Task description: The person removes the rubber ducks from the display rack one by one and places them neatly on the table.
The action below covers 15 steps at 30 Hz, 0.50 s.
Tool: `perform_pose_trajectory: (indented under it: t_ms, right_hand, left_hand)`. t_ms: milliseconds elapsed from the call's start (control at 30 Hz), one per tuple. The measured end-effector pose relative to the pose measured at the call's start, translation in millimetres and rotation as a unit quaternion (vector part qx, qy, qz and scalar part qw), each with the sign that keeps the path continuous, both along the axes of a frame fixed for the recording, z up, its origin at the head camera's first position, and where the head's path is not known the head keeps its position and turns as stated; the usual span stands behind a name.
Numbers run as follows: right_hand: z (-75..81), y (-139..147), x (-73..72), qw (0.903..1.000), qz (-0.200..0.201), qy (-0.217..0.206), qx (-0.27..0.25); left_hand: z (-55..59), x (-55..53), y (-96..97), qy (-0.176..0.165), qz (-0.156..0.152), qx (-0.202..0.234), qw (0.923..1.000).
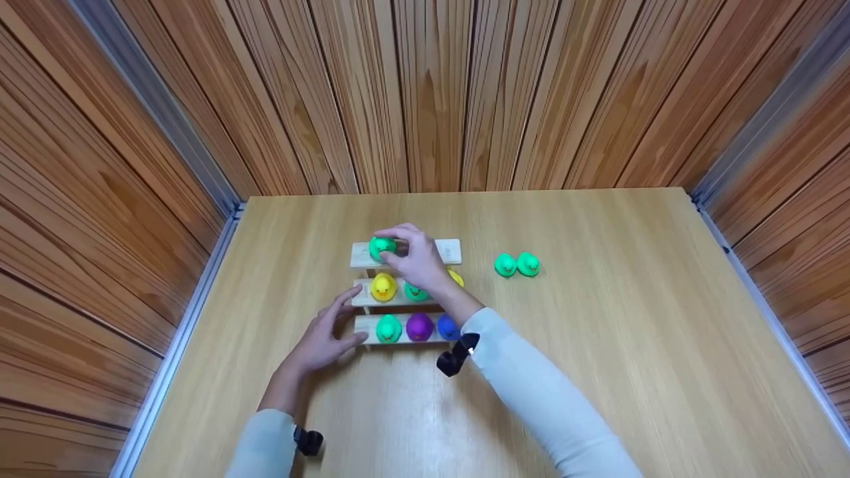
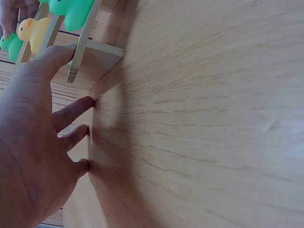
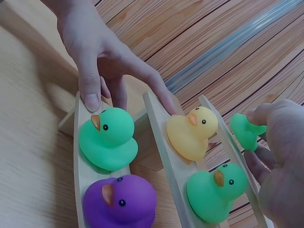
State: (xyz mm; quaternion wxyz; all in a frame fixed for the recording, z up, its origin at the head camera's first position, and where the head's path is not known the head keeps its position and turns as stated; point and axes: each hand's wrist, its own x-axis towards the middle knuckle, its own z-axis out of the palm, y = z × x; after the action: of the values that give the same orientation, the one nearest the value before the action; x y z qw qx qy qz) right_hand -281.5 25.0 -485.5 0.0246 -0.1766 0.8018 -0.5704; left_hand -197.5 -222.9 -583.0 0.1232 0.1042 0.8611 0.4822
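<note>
A three-tier wooden rack [image 1: 451, 251] stands on the table with rubber ducks on its shelves. My right hand [image 1: 420, 262] pinches a green rubber duck [image 1: 381, 248] at the left end of the top shelf. On the middle shelf sit a yellow duck [image 1: 383, 287], a green duck [image 1: 416, 292] and another yellow duck [image 1: 455, 277], partly hidden by my right wrist. The bottom shelf carries a green duck [image 1: 389, 328], a purple duck [image 1: 419, 327] and a blue duck [image 1: 447, 327]. My left hand [image 1: 325, 338] steadies the rack's left side, thumb on the bottom shelf's end, fingers spread.
Two more green ducks [image 1: 516, 265] stand side by side on the table [image 1: 611, 318], right of the rack. Wood-panelled walls [image 1: 431, 99] close in the back and both sides, with metal rails [image 1: 764, 285] along the table's edges.
</note>
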Motion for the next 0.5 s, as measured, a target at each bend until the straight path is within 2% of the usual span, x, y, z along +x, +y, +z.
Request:
perform_pose_trajectory:
  t_ms: [200,500]
  right_hand:
    - [1.4,8.2,1.0,0.9999,0.004,0.011,-0.01]
    - [1.4,27.9,2.1,0.9998,-0.012,0.015,-0.007]
  left_hand:
    - [0.3,-0.5,0.8,-0.004,0.002,0.011,0.9999]
    - [1.5,-0.3,0.0,-0.012,0.004,0.009,0.9999]
